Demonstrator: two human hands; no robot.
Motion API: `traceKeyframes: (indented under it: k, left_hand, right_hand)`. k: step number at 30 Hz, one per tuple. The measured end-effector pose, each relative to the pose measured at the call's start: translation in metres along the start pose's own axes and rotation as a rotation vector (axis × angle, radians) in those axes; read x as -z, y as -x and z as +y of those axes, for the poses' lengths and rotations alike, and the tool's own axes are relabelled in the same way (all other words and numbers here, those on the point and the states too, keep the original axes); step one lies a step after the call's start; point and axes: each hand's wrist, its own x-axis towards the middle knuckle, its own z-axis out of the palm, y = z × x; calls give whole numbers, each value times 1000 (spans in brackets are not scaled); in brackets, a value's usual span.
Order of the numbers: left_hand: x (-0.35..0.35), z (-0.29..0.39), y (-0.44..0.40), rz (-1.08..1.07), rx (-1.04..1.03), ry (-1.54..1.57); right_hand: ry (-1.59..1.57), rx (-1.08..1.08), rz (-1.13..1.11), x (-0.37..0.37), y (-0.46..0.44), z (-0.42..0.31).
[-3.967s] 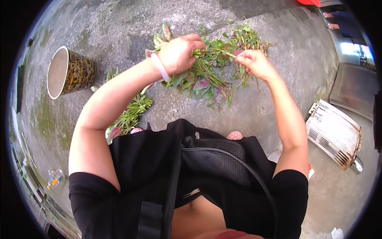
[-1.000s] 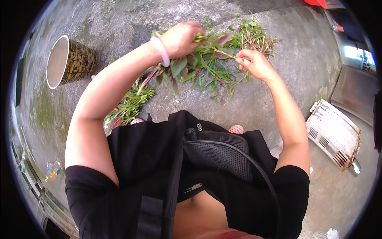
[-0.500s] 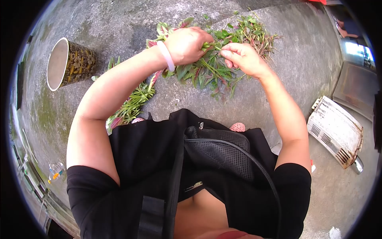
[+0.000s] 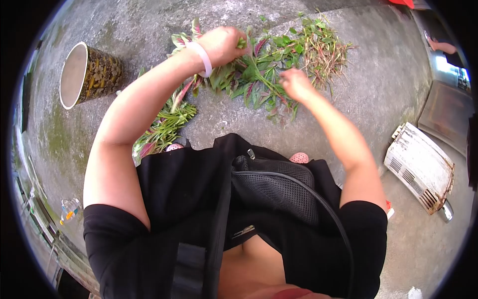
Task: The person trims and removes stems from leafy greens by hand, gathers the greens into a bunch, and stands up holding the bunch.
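Note:
My left hand (image 4: 222, 46), with a pale bangle at its wrist, is closed round a bunch of leafy stems (image 4: 184, 40) whose red-and-green leaves stick out to the left. Green stem ends show at its fingers. Over the right side of the loose leafy greens (image 4: 259, 82) is my right hand (image 4: 295, 83), its fingers drawn together and blurred; what they hold, if anything, cannot be made out. A heap of thin stems and roots (image 4: 326, 55) lies just beyond it. Another bundle of cut greens (image 4: 169, 124) rests on the ground below my left forearm.
A patterned bin (image 4: 102, 74) stands at the left. On the right lies a worn white metal casing (image 4: 420, 164) beside a dark panel (image 4: 443, 112). A plastic bottle (image 4: 70, 209) is at the lower left. Part of another person (image 4: 442, 47) shows at the upper right.
My left hand has moved left and slightly up with its bunch. My right hand has moved down, away from the left hand and the stem ends.

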Motion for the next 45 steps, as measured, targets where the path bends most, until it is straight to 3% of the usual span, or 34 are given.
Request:
traceKeyframes:
  k: [2, 4, 7, 8, 11, 14, 17, 21, 25, 28, 29, 30, 32, 34, 36, 38, 41, 44, 45]
  left_hand:
    - [-12, -4, -3, 76, -187, -74]
    - [-15, 0, 1, 27, -177, -107]
    - [-18, -5, 5, 60, -192, -38]
    - [-20, -7, 7, 81, -241, -4]
    - [-22, -1, 2, 166, -397, 91]
    - [-22, 12, 2, 94, -461, 71]
    - [-15, 20, 4, 103, -404, 7]
    - [-10, 30, 4, 169, -312, -190]
    - [7, 39, -10, 115, 174, -47]
    - [16, -8, -20, 238, 240, 61]
    - [19, -14, -16, 194, 220, 130]
    - [20, -18, -12, 148, 203, 205]
    - [22, -15, -4, 194, 126, 90]
    - [16, -19, 0, 195, 51, 70]
    - [14, -8, 2, 160, -20, 16]
    - [14, 3, 5, 69, -76, 56]
    - [5, 0, 9, 87, -222, -32]
    - [-4, -4, 13, 74, -238, -27]
    - [-11, -4, 13, 80, -260, 6]
  right_hand:
    - [46, -97, -125, -18, -2, -15]
    - [80, -26, -109, -24, -2, -17]
    - [-190, 60, -48, 14, -3, -28]
    - [-192, 129, 69, 26, 1, -32]
    - [-292, 240, 88, 69, 22, -52]
    - [-457, 299, 112, 85, 29, -64]
    - [-537, 262, 108, 97, 28, -75]
    - [-401, 159, 179, 95, 25, -88]
    - [-418, 173, 189, 107, 29, -99]
    - [-520, 165, 120, 107, 27, -77]
    - [-602, 6, 154, 111, 20, -58]
    - [-245, -65, 447, 110, 15, -46]
    - [403, -121, 639, 77, 6, -1]
    - [15, -107, 134, 49, 12, -8]
    - [-59, -96, -56, -4, 13, -21]
    - [-7, -101, -55, -34, 19, -31]
    - [-45, 75, 90, -40, 18, -26]
    - [-482, -21, 53, 40, 23, -55]
    - [-351, 82, 187, 47, 24, -49]
